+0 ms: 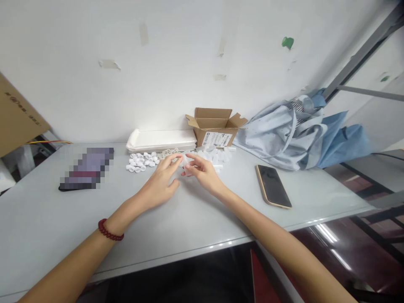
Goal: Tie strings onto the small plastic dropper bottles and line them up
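My right hand [202, 171] holds a small translucent plastic piece [185, 160] between thumb and fingers, just above the table; its exact kind is hard to make out. My left hand [163, 180] is open, thumb apart from the outstretched fingers, whose tips reach the left side of that piece. Behind my left hand lie several white plastic caps [138, 161]. Past my fingers is a heap of clear plastic pieces [215, 155], partly hidden by my right hand. A bundle of pale cord-like strands [168, 152] sits between the two groups.
A flat white foam-like package [164, 139] and an open cardboard box [216, 136] stand against the wall. To the right are a phone [274, 186] and blue cloth bags [284, 130]. At the left lies a blurred-out dark object [88, 168]. The table [158, 235] ends close to me.
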`<state>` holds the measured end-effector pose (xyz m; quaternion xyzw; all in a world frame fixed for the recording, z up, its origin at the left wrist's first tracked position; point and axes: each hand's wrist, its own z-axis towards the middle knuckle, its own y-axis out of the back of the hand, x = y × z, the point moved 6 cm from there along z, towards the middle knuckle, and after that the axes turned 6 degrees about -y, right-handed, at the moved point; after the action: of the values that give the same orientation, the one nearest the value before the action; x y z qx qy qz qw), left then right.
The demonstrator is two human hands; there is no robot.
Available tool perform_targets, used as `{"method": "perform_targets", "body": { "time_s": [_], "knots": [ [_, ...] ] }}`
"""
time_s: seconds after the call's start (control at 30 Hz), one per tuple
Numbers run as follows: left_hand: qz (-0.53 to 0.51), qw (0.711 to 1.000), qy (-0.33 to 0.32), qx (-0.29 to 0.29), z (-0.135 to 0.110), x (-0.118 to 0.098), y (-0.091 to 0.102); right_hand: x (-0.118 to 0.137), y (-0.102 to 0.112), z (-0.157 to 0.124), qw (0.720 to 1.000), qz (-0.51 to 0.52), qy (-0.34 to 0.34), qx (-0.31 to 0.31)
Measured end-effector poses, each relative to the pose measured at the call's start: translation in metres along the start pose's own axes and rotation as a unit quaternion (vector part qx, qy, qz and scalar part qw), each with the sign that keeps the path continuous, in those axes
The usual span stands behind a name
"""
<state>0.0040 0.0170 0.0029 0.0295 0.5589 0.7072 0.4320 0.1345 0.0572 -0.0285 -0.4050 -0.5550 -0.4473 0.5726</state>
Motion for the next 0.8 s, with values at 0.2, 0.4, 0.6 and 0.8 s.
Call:
{"method": "perform_targets", "body": {
  "time_s": [0.2, 0.4, 0.6, 0.8],
  "knots": [
    [-0.003, 1.000, -0.013, -0.010, -0.001, -0.001, 0.001, -0.001, 0.001, 0.001, 1.000, 0.015, 0.016, -0.001],
    [-0.014, 0.998, -0.015, -0.053, 0.000, -0.002, 0.009, 0.002, 0.006, -0.001, 0.998, -0.006, 0.042, -0.042],
    [-0.068, 0.985, 0.104, -0.120, -0.002, 0.007, 0.020, 0.008, 0.001, -0.007, 0.995, -0.057, 0.074, -0.038],
    [-0.173, 0.966, 0.164, -0.103, 0.000, 0.019, 0.021, 0.014, -0.010, -0.015, 0.992, -0.081, 0.100, -0.015]
  ]
}}
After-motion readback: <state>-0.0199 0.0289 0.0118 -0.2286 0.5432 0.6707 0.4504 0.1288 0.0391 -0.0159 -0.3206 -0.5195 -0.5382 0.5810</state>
